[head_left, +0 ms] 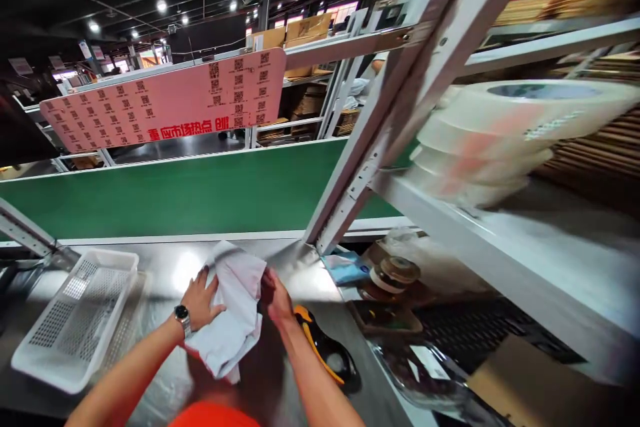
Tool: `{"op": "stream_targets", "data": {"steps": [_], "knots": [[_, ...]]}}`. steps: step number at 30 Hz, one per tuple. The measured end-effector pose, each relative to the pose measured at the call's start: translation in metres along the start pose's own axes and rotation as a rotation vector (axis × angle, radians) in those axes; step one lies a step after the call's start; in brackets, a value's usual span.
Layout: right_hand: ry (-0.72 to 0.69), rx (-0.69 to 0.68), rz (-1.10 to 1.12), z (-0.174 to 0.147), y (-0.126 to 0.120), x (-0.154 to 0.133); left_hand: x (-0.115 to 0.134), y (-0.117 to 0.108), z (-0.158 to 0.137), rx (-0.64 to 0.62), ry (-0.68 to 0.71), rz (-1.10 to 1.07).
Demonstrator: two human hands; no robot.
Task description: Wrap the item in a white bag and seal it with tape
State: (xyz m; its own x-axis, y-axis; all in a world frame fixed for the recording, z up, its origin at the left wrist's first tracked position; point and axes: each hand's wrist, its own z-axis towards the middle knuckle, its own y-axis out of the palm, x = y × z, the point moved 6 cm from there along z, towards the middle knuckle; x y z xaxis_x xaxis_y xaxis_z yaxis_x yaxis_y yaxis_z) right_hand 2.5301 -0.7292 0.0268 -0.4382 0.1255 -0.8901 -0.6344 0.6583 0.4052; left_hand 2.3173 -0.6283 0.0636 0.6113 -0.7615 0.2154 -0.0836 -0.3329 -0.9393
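A crumpled, folded white bundle [234, 310], either cloth or a soft bag, lies at the middle of the metal worktop [165, 260]. My left hand [201, 301], with a watch on its wrist, rests on the bundle's left side with fingers spread. At the bundle's right edge, my right hand [276, 297] has its fingers curled around the material, some of them hidden. Just right of that forearm lies a black and yellow handheld device [327, 350], perhaps a scanner. Clear plastic film [163, 373] spreads beneath my left forearm.
A white perforated basket [75, 320] stands on the left. Behind the worktop runs a green belt [200, 193]. Stacked tape rolls [480, 140] sit on a shelf at right, above a black keyboard [490, 327] and a cardboard piece [530, 380]. A metal post [370, 153] rises nearby.
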Motion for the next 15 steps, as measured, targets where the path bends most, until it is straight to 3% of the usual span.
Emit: {"op": "stream_targets", "data": {"steps": [2,4,7,10,15], "knots": [[-0.079,-0.027,-0.166,0.018,0.004,-0.011,-0.004,0.001,0.001,0.014,-0.010,0.044],[-0.189,-0.046,-0.486,0.035,0.009,-0.021,-0.009,0.004,0.003,0.045,0.001,0.084],[-0.191,-0.021,-0.811,0.060,0.005,-0.017,-0.026,0.009,0.008,0.073,0.014,0.143],[-0.085,-0.026,-0.825,0.068,-0.013,0.008,-0.055,0.014,0.015,0.053,0.009,0.164],[-0.013,-0.027,-0.838,0.047,-0.031,0.057,-0.095,0.025,0.018,-0.043,0.013,0.058]]}}
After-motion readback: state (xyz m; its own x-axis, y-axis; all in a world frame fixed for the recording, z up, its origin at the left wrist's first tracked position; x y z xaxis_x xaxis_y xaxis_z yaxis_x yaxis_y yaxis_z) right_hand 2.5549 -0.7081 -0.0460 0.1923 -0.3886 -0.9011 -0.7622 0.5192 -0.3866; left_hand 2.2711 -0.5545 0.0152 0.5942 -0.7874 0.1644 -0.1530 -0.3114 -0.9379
